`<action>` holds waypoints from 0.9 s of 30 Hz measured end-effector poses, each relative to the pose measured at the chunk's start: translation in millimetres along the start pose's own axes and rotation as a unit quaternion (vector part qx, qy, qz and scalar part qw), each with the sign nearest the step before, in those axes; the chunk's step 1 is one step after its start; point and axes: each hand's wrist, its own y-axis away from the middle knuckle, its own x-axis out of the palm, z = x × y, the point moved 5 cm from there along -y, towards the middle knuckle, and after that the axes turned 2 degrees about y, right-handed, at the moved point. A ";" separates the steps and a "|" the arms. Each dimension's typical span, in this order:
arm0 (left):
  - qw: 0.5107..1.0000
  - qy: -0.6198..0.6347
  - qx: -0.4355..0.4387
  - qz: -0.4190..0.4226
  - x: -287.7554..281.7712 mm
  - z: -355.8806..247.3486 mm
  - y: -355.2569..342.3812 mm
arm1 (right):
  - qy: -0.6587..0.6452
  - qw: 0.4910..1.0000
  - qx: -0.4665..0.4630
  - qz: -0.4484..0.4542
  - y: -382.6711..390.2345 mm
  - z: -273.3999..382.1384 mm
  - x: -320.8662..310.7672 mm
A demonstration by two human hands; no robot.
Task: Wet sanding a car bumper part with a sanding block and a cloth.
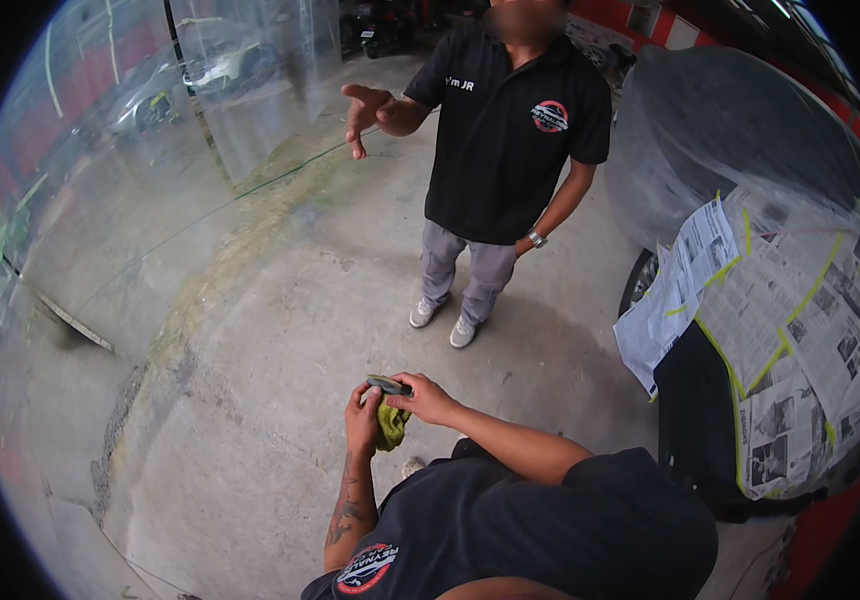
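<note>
In front of my body I hold a small, flat grey piece [387, 386] with a pale upper edge; its exact kind is too small to make out. My right hand [426, 399] reaches in from the right with its fingers closed on that piece. My left hand [361, 420] grips it from the other side, thumb and fingertips near its left end. A crumpled yellow-green cloth [390, 428] hangs directly below, between the two hands. It touches my left hand, and its upper part is hidden behind the fingers.
A person in a black polo shirt [520, 140] stands facing me, one hand [368, 115] raised. To the right is a car panel masked with newspaper [800, 330] and yellow-green tape, beside plastic sheeting [740, 120]. Clear plastic [140, 190] hangs at left over the concrete floor [280, 330].
</note>
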 end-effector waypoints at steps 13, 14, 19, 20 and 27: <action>1.000 -0.006 -0.008 0.001 -1.6 2.1 2.8 | 0.003 1.000 0.014 0.016 3.7 9.2 -4.0; 1.000 -0.005 -0.008 0.000 -1.6 2.7 3.4 | 0.001 1.000 0.018 0.022 4.5 11.8 -5.2; 1.000 -0.006 -0.008 0.003 3.6 -0.1 7.4 | 0.004 0.999 0.018 0.040 5.2 12.0 -8.0; 1.000 -0.006 -0.007 0.001 2.9 1.1 7.2 | 0.004 0.999 0.021 0.046 5.5 12.7 -8.2; 1.000 -0.018 0.001 -0.006 2.9 4.5 5.7 | -0.021 0.997 0.050 0.061 9.2 7.7 -10.2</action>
